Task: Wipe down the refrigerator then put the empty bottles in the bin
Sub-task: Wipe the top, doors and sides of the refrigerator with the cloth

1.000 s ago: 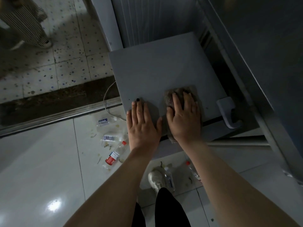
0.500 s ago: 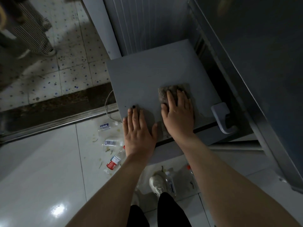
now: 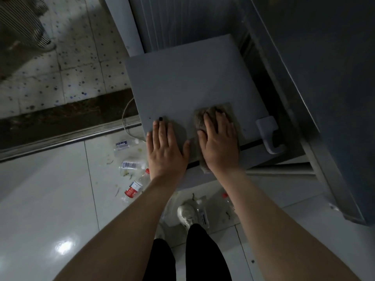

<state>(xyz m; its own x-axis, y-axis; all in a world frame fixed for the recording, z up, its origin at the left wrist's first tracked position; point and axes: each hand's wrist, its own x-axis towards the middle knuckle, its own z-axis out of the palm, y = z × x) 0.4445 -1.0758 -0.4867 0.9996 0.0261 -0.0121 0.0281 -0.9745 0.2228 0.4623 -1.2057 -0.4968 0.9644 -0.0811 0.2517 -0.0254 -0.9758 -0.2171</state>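
Note:
I look down on the grey top of a small refrigerator [image 3: 188, 78]. My right hand [image 3: 220, 145] lies flat with straight fingers on a brownish cloth [image 3: 199, 118], pressing it onto the top near the front edge. My left hand [image 3: 165, 149] rests flat on the top's front left corner, fingers straight. Empty plastic bottles lie on the floor below: a red-labelled one [image 3: 135, 186], a clear one [image 3: 130, 165], another clear one [image 3: 123, 146], and one with a red cap [image 3: 227, 199] under my right forearm.
The white door handle [image 3: 267, 131] sticks out at the fridge's right front. A tall dark cabinet [image 3: 324, 78] stands to the right. A white cable [image 3: 126, 122] hangs at the left. My shoe [image 3: 185, 216] stands among scraps on the glossy tiles. A person's striped trouser leg [image 3: 22, 27] is at the far left.
My right hand has drawn the cloth back toward the front edge of the top. The left hand keeps its place on the corner. The camera has tilted down a little.

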